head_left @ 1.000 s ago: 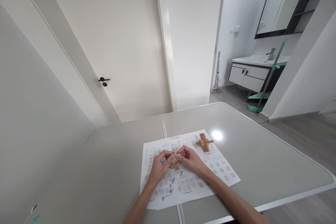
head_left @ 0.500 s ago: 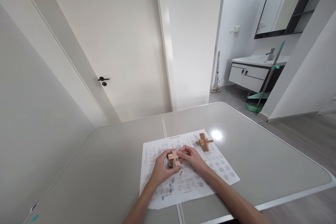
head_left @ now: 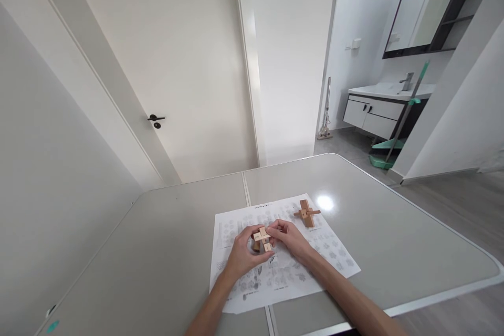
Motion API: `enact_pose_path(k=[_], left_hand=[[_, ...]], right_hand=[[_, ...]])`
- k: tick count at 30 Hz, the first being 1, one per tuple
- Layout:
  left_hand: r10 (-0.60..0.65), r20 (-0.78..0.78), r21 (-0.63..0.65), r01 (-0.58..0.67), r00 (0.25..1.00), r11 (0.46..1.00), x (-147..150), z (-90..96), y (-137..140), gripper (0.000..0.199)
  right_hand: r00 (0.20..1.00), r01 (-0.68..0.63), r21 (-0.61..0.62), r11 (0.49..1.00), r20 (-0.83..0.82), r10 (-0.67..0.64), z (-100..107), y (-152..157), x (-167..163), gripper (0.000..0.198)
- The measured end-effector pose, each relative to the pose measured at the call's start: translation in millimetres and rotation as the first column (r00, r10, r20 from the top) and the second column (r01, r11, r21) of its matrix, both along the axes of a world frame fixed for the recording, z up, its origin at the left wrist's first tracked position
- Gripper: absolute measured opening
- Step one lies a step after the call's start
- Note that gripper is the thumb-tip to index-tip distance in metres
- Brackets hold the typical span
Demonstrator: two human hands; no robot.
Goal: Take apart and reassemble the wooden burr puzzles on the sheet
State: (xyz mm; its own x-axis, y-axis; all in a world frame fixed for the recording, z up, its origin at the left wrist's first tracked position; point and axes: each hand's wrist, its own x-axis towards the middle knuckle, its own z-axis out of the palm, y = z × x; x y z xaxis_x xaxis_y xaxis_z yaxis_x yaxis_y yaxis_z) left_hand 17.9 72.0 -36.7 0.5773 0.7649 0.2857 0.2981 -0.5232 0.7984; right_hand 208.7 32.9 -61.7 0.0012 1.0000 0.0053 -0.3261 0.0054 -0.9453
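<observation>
A grey table [head_left: 181,236] bears a printed sheet [head_left: 283,210], and both hands work above it. The left hand [head_left: 243,252] curls thumb and fingers around a wooden assembly [head_left: 260,236]; the right hand [head_left: 291,238] pinches its right side. Beyond the right hand, a wooden cross [head_left: 306,213] lies on the sheet, seemingly whole. The held assembly looks partly done: several bars already cross, with gaps between some ends; how many remain unfitted, I cannot tell
</observation>
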Motion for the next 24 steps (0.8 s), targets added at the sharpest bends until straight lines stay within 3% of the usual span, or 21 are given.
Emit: enact_pose_path(k=[6, 10, 12, 17, 24], left_hand=[[0.044, 0.059, -0.056, -0.041, 0.997, 0.998, 0, -0.9, 1, 0.055], [0.189, 0.188, -0.183, -0.154, 0.964, 0.971, -3, -4.3, 11, 0.050], [0.258, 0.264, -0.258, -0.190, 0.929, 0.947, -6, -7.3, 18, 0.049], [0.334, 0.362, -0.403, -0.177, 0.870, 0.898, -7, -11.1, 26, 0.052], [0.362, 0.375, -0.444, -0.178, 0.853, 0.878, -5, -9.8, 25, 0.059]], right_hand=[[1.000, -0.018, 0.015, 1.000, 0.014, 0.018, 5, -1, -2, 0.046], [0.999, 0.019, 0.052, 0.998, 0.031, -0.020, 8, -1, -2, 0.051], [0.988, 0.060, 0.091, 0.994, 0.136, -0.072, 9, -1, -2, 0.049], [0.860, 0.075, 0.305, 0.950, 0.462, -0.216, 6, -4, -6, 0.029], [0.723, -0.111, 0.395, 0.912, 0.661, -0.198, -4, -8, -10, 0.058]])
